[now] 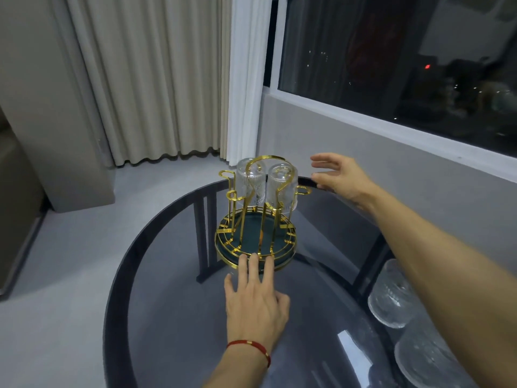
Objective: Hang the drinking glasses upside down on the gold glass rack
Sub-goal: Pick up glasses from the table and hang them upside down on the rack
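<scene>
Head view: two ribbed clear glasses [264,184] hang inverted on the round gold wire rack [255,236]. Left hand [256,299] fingers [254,266] lie flat, touching its rim; right hand [340,177] fingers spread, empty.

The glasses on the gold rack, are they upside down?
Yes. Both glasses sit on gold rack prongs, closed bottoms up, openings facing down.

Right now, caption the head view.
Left hand steadies gold rack holding two inverted glasses; right hand open beside it.

- We see a gold rack [256,208] on its dark green base [253,233].
- Clear ribbed glasses [281,189].
- Red bracelet [249,345].
- Smoky grey table [173,317].
- Cream curtains [145,79].
</scene>
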Available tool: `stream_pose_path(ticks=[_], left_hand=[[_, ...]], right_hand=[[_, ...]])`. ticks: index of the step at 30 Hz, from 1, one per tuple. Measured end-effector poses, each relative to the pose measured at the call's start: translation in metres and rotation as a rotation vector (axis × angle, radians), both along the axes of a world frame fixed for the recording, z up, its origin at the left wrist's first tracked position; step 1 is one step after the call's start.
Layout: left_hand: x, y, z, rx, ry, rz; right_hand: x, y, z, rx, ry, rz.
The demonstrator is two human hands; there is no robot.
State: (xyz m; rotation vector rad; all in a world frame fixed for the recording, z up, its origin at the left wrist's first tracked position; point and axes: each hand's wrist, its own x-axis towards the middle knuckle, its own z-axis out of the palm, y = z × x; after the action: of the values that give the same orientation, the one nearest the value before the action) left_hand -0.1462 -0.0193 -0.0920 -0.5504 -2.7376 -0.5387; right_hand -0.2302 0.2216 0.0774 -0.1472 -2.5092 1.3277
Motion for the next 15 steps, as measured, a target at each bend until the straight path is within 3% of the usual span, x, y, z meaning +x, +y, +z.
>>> stream_pose_path(ticks=[11, 15], left_hand=[[0.012, -0.005, 0.006, -0.049, -0.035, -0.050], [0.045, 0.015, 0.014, -0.052, -0.036, -0.217]], right_hand=[[0.212, -0.009, -0.031, 0.135, 0.193, -0.260], [0.281, -0.007, -0.058, 0.358, 0.185, -0.267]])
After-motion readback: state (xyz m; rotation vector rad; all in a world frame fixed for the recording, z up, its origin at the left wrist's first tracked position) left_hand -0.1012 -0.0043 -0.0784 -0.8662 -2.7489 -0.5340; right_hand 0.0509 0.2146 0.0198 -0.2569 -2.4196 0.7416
